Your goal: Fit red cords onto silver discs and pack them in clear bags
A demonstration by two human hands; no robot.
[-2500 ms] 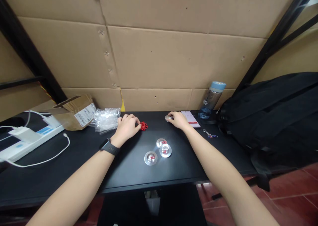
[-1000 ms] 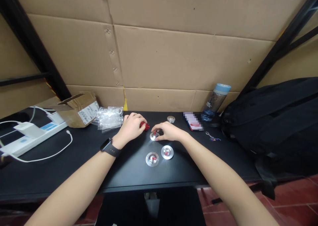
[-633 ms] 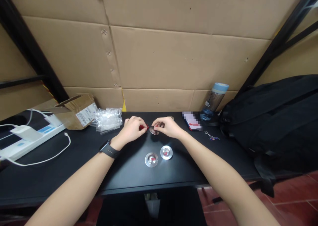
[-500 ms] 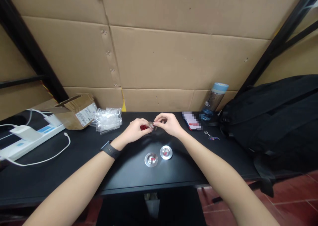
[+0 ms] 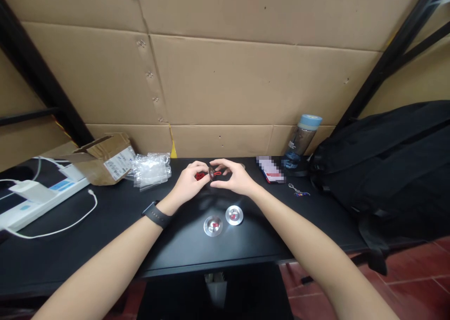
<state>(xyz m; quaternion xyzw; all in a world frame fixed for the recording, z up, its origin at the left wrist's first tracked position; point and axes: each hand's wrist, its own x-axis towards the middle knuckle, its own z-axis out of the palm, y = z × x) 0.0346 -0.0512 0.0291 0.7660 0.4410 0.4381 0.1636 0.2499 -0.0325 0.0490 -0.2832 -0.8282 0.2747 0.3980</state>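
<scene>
My left hand (image 5: pixel 190 183) pinches a dark brown round piece (image 5: pixel 211 173) on edge between thumb and fingers. A red cord (image 5: pixel 199 175) lies bunched against the palm side of that hand, and a red loop (image 5: pixel 218 173) sticks out of the piece to the right. My right hand (image 5: pixel 235 177) is open around the loop, its thumb and fingers spread above and below; whether the fingertips touch the brown piece is hard to tell. Nearer to me lie two shiny silver discs with domed middles, a left disc (image 5: pixel 213 226) and a right disc (image 5: pixel 234 215), each with a red spot.
Clear plastic bags (image 5: pixel 152 170) and an opened cardboard box (image 5: pixel 105 158) stand at the left, beside a white power strip (image 5: pixel 52 200) with cables. To the right are a phone (image 5: pixel 270 169), a keyring (image 5: pixel 298 191), a water bottle (image 5: pixel 300 144) and a black backpack (image 5: pixel 383 170).
My right fingers have spread from a pinch on the round piece. The piece has turned in my left hand, and its red loop now shows on the right.
</scene>
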